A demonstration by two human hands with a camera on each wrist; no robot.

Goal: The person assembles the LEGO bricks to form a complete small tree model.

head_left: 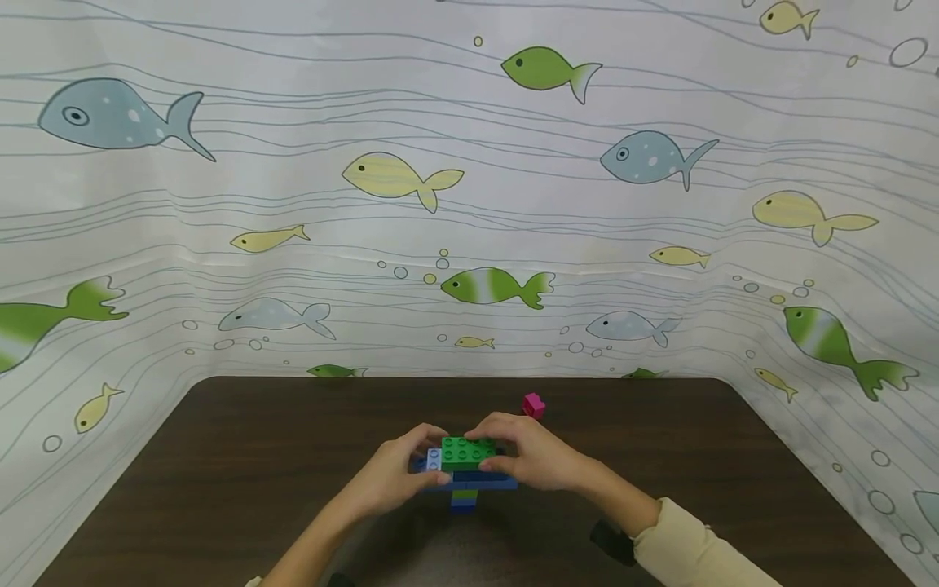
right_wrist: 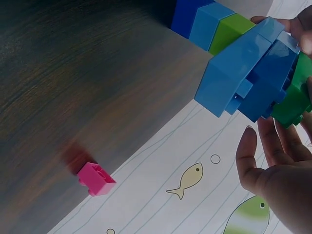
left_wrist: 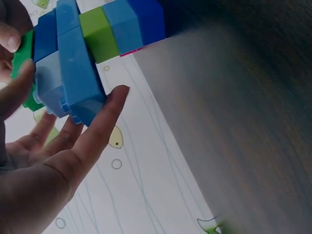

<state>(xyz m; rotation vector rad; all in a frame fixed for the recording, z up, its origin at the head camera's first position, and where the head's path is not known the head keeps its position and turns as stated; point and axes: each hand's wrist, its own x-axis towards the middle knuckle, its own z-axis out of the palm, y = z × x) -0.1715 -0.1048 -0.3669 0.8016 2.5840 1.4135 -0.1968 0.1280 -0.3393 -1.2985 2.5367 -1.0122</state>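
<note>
A tower of toy building bricks stands on the table at the middle front. Its narrow stem has a dark blue brick [head_left: 463,506], a blue one [left_wrist: 122,27] and a lime green brick [left_wrist: 99,35]. Wider blue bricks [right_wrist: 234,66] lie across the stem, with a pale blue brick [head_left: 434,460] and a dark blue one [right_wrist: 269,78] above. On top sits a green brick [head_left: 458,451]. My left hand [head_left: 389,477] holds the tower's left side, thumb in front and fingers behind. My right hand [head_left: 539,458] pinches the green brick between thumb and fingers.
A pink brick [head_left: 534,405] lies on the dark brown table [head_left: 242,473], behind my right hand. White sheeting [head_left: 411,106] printed with fish rises around the table's back and sides.
</note>
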